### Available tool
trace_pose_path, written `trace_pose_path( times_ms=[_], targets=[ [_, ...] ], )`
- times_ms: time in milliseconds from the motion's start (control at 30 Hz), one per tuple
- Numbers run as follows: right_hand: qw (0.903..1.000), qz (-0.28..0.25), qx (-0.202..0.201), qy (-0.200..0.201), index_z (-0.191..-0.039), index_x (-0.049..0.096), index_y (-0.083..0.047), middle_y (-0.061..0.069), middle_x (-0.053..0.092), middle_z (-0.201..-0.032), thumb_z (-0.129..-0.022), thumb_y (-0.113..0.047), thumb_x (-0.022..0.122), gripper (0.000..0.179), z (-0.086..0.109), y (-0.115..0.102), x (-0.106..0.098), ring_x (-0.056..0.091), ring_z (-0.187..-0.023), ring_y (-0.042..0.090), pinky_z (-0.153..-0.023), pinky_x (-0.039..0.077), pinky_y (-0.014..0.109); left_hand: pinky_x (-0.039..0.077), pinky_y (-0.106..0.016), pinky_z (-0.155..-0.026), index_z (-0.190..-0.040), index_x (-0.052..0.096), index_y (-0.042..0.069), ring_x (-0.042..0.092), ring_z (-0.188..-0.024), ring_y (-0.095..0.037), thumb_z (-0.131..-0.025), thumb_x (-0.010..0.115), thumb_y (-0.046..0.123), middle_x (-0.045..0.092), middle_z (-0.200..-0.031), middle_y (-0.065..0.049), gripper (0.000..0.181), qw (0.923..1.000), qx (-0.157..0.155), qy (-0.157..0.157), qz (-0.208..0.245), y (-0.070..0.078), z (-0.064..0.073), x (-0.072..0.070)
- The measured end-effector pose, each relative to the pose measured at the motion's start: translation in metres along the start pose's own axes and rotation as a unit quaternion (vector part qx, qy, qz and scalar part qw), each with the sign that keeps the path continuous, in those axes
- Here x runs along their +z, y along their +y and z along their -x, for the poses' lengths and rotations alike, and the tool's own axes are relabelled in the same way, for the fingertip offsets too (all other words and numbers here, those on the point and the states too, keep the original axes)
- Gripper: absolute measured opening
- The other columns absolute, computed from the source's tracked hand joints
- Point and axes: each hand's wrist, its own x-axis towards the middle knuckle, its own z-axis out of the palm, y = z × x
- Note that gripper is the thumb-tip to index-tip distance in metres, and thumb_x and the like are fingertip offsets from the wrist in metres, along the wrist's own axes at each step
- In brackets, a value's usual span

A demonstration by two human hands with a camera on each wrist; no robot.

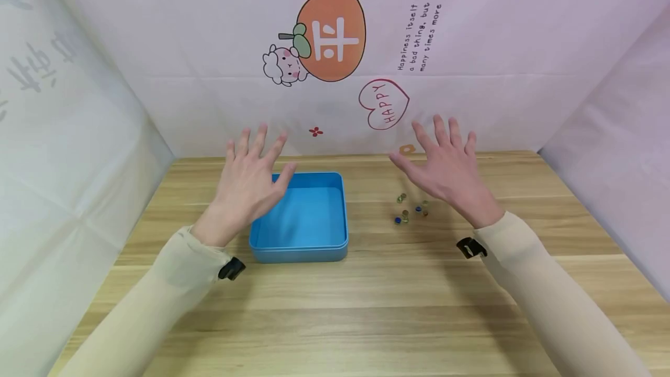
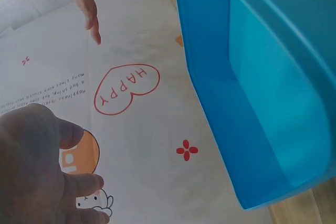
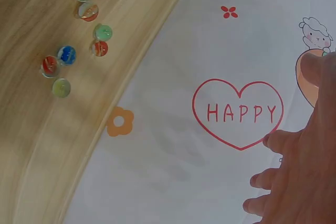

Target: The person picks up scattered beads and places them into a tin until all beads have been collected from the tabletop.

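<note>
Both hands hover over the table with fingers spread and nothing held. My left hand (image 1: 248, 185) is above the left side of a blue rectangular box (image 1: 306, 217), which has no lid on and shows a bare inside. In the left wrist view that box (image 2: 252, 93) fills the right side. My right hand (image 1: 447, 170) is beyond and to the right of several glass marbles (image 1: 405, 214) lying loose on the table. From the right wrist, the marbles (image 3: 67, 55) show blue, red, green and yellow swirls, apart from the hand's fingers.
The wood-grain table (image 1: 335, 319) ends at a white cloth backdrop (image 1: 209, 98) printed with an orange fruit, a heart and words. White cloth walls (image 1: 617, 150) stand at left and right. A dark strap piece (image 1: 471, 247) sits at each cuff.
</note>
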Motion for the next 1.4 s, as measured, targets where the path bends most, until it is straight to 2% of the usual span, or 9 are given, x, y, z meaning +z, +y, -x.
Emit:
trace_pose_path(
  times_ms=[267,567,833,1100,1400],
  targets=[
    [1.0,-0.005,-0.001,-0.002,-0.171,0.02,-0.02,0.024,0.001,-0.174,-0.095,-0.087,0.03,0.101,0.005,0.003,0.004,-0.008,-0.157,0.05,-0.117,-0.013,0.077,0.007,-0.071,-0.125,-0.17,0.024,0.02,0.005,-0.158,-0.048,-0.11,0.032,0.059,0.011,-0.174,-0.02,0.072,0.9999,-0.005,-0.007,0.011,-0.003,0.01,0.003],
    [0.9999,-0.008,-0.005,0.007,-0.17,0.024,-0.019,0.026,0.005,-0.173,-0.096,-0.085,0.033,0.1,0.013,0.008,0.008,-0.007,-0.157,0.05,-0.118,-0.011,0.077,0.008,-0.07,-0.125,-0.169,0.028,0.018,0.009,-0.157,-0.049,-0.111,0.033,0.058,0.012,-0.174,-0.02,0.071,0.9998,0.0,0.007,0.019,-0.002,0.019,0.004],
    [1.0,-0.007,-0.003,-0.004,-0.17,0.023,-0.018,0.027,0.004,-0.173,-0.096,-0.084,0.033,0.1,0.02,0.013,0.016,-0.008,-0.157,0.05,-0.118,-0.014,0.076,0.007,-0.069,-0.125,-0.169,0.026,0.019,0.002,-0.159,-0.045,-0.11,0.035,0.06,0.006,-0.175,-0.015,0.073,0.999,-0.001,0.006,0.044,-0.003,0.035,0.013],
    [0.9998,-0.01,-0.011,-0.01,-0.17,0.024,-0.017,0.028,0.008,-0.172,-0.097,-0.083,0.036,0.099,0.031,0.013,0.02,0.002,-0.156,0.054,-0.118,-0.009,0.077,0.007,-0.068,-0.126,-0.17,0.024,0.018,0.005,-0.159,-0.045,-0.111,0.034,0.059,0.008,-0.175,-0.014,0.072,0.9971,0.002,0.007,0.076,-0.006,0.05,0.016],
    [0.9996,-0.023,-0.016,-0.007,-0.17,0.025,-0.018,0.026,0.008,-0.173,-0.098,-0.081,0.04,0.097,0.044,0.013,0.023,0.002,-0.157,0.051,-0.12,-0.008,0.075,0.013,-0.071,-0.123,-0.17,0.023,0.016,0.008,-0.158,-0.048,-0.111,0.037,0.058,0.012,-0.174,-0.018,0.074,0.9958,0.005,0.0,0.092,-0.009,0.068,0.019]
  ],
)
